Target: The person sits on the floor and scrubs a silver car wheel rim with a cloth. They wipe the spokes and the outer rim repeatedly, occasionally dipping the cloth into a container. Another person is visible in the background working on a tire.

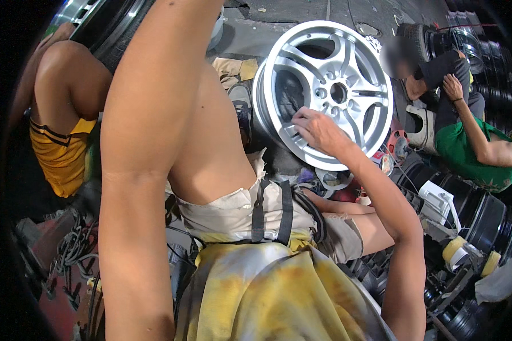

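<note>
A silver alloy wheel [363,94] stands tilted in front of me, its spoked face toward me. My right hand [323,133] is at the wheel's lower left, fingers curled and pressed together against the rim's lip. A small grey patch shows beneath the fingers; I cannot tell whether it is a pad in the hand or part of the rim. My left arm [136,170] rises close to the camera and leaves through the top edge, so my left hand is out of sight.
At right sits a person in a green shirt [472,150]; at left, another in yellow shorts [62,153]. Dark wheels [483,213] are stacked along the right. A chain [77,247] lies lower left. A white plastic piece [436,199] and yellow tape rolls [454,250] lie right.
</note>
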Motion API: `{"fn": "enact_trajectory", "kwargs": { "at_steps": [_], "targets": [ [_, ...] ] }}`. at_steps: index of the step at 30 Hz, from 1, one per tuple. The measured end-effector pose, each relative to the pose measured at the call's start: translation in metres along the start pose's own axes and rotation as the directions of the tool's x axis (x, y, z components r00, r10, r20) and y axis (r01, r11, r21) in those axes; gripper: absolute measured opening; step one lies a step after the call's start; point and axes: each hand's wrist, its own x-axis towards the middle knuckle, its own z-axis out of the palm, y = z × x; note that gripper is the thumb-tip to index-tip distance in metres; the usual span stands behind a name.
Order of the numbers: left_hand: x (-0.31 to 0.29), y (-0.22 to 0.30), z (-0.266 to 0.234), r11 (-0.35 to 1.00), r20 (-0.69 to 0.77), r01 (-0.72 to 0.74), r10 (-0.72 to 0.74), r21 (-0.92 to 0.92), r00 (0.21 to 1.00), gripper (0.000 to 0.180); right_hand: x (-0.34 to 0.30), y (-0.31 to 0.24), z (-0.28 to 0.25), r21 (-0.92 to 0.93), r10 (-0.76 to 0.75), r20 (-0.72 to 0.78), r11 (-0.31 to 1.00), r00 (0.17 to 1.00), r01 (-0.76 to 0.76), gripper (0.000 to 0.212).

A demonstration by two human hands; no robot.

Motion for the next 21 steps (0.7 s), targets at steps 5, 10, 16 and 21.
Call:
{"fn": "enact_trajectory", "kwargs": {
  "at_steps": [5,10,16,21],
  "targets": [
    [-0.003,-0.026,-0.013,1.0,0.034,0.007,-0.006,-0.01,0.999,0.032,0.006,0.006,-0.021,-0.188,0.154,0.057,0.972,0.986,-0.141,0.023],
    [-0.005,-0.042,-0.018,0.996,-0.001,0.086,-0.087,0.022,0.996,0.031,0.025,-0.003,-0.003,-0.13,0.137,0.302,0.986,0.944,-0.101,0.027],
    [0.003,-0.041,-0.016,0.998,0.026,0.055,-0.055,-0.005,0.998,0.03,0.025,-0.005,-0.001,-0.16,0.014,0.258,0.987,0.966,0.028,0.025],
    [-0.003,-0.037,-0.016,0.999,0.01,0.046,-0.046,0.008,0.999,0.029,0.009,-0.002,0.0,-0.195,0.188,0.166,0.969,0.968,-0.154,0.023]
  ]
}}
